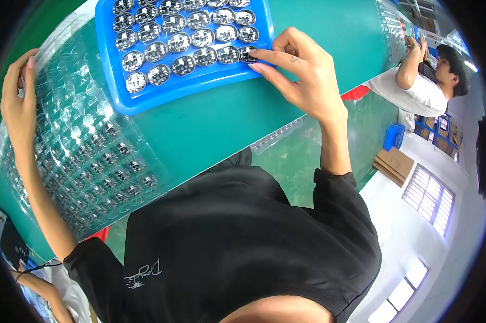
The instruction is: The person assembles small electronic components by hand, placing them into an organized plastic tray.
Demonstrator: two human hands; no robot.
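Observation:
Several rows of small oval electronic modules point(173, 23), silvery with dark circuit parts, lie in a blue plastic tray point(181, 103). At the tray's near right corner my right hand point(307, 70) pinches one dark oval module point(248, 54) between thumb and fingers. Left of the blue tray lies a clear plastic blister tray point(73, 89); its near pockets hold several small circuit parts point(109, 158), while the far pockets look bare. My left hand point(19, 99) is at the far left edge of the blister tray, fingers bent and thumb against its rim.
Both trays lie on a green worktable point(210, 134). To the right a person in a white top point(415, 89) works at the same table. Another person's arm point(43, 288) shows at lower left. Cardboard point(395, 164) and a blue crate point(394, 136) stand on the floor.

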